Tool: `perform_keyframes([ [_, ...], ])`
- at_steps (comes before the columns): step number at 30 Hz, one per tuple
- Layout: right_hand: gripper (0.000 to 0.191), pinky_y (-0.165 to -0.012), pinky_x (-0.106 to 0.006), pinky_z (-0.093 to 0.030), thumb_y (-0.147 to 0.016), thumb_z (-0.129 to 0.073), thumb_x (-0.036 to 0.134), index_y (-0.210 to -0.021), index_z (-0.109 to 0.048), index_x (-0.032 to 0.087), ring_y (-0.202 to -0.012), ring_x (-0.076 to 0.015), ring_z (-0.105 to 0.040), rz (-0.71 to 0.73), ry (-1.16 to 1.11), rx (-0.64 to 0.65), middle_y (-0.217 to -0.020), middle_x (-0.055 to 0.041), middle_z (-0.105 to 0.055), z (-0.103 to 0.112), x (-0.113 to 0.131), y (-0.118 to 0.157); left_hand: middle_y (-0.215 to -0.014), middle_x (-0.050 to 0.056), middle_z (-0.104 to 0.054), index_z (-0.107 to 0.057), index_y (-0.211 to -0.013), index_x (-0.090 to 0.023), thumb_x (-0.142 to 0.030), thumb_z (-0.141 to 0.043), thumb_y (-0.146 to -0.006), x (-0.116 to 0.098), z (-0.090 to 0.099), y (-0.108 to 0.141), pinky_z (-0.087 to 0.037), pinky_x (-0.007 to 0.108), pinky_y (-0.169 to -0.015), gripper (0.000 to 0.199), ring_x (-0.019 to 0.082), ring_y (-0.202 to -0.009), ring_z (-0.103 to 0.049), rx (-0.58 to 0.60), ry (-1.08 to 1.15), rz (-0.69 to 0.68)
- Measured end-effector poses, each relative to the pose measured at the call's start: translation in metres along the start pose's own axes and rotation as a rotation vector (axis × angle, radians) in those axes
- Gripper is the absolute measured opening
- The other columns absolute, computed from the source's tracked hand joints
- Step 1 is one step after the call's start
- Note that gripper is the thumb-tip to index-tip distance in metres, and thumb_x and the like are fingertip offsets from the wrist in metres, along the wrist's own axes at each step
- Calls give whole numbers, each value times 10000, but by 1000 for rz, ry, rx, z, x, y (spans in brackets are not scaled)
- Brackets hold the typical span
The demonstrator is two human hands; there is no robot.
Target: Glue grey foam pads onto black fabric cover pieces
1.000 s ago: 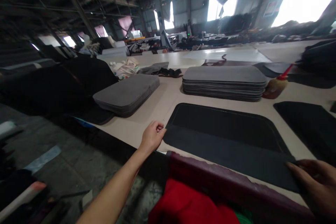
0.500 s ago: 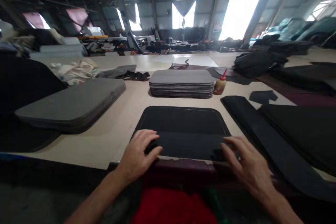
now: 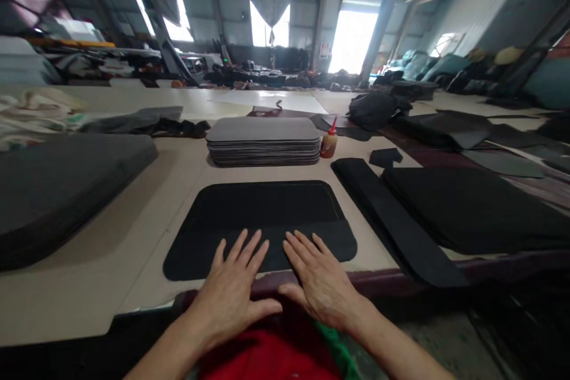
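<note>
A black panel with rounded corners (image 3: 262, 205) lies flat at the table's near edge, a black strip of material (image 3: 285, 234) covering its near part. On that strip rest the fingers of my left hand (image 3: 236, 285), spread and flat. Beside it my right hand (image 3: 320, 279) lies flat too, fingers stretched forward onto the same strip. Neither hand grips anything. Behind the panel stands a neat stack of grey rounded panels (image 3: 262, 130). A squeeze bottle with a red pointed cap (image 3: 329, 141) stands against the stack's right side.
At the left is a thick pile of dark grey panels (image 3: 66, 172). To the right lie long black strips (image 3: 392, 219), a stack of black pieces (image 3: 472, 208) and a small black scrap (image 3: 385, 158). A crumpled pale cloth (image 3: 44, 107) sits at the far left of the table (image 3: 146, 225).
Both hands have moved inward from the panel's side edges and now lie flat near its middle. The fingers have straightened. The camera view has turned to the right.
</note>
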State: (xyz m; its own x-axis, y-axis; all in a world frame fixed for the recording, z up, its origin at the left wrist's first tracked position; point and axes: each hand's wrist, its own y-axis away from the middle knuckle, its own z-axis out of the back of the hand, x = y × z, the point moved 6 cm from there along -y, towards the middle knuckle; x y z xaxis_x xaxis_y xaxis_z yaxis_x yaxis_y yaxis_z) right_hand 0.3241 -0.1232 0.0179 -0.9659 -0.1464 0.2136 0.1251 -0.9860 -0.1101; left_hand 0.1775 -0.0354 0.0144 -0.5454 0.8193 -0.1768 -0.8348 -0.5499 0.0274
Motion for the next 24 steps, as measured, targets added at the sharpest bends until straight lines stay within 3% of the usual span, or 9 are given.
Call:
perform_keyframes([
  [5, 787, -1235, -499, -197, -1001, -331, 671, -1543, -368, 102, -1503, -275, -217, -49, 15, 0, -1620, -124, -249, 4, -9, 8, -1621, 58, -227, -292, -1547, -318, -756, -545, -842, 29, -6, 15, -189, 704, -1172, 868, 372, -1500, -193, -41, -95, 57],
  [11, 822, -1204, -523, -262, -993, -367, 665, -1520, -391, 34, -1482, -334, -260, -312, 167, -74, -1595, -197, -270, 9, -59, 39, -1621, 50, -247, -286, -1557, -286, -690, -436, -926, 93, -15, 55, -342, 619, -1149, 764, 344, -1482, -266, -231, -231, 103],
  [14, 867, -1191, -528, -279, -984, -366, 681, -1501, -400, -14, -1478, -353, -263, -377, 239, -106, -1583, -243, -266, 10, -77, 50, -1610, 67, -286, -293, -1559, -259, -676, -398, -944, 116, -15, 68, -388, 590, -1130, 750, 348, -1452, -333, -287, -248, 110],
  [18, 894, -1187, -546, -274, -986, -327, 693, -1486, -408, -43, -1478, -369, -255, -380, 273, -111, -1573, -262, -269, 8, -82, 52, -1594, 72, -322, -294, -1558, -266, -689, -380, -946, 130, -11, 76, -400, 595, -1121, 750, 359, -1399, -418, -294, -250, 79],
  [24, 919, -1196, -540, -256, -973, -326, 717, -1500, -389, -35, -1488, -362, -229, -393, 269, -66, -1583, -250, -248, 7, -81, 51, -1590, 62, -334, -260, -1567, -289, -707, -375, -942, 131, -6, 83, -391, 592, -1126, 761, 359, -1382, -441, -332, -282, 6],
])
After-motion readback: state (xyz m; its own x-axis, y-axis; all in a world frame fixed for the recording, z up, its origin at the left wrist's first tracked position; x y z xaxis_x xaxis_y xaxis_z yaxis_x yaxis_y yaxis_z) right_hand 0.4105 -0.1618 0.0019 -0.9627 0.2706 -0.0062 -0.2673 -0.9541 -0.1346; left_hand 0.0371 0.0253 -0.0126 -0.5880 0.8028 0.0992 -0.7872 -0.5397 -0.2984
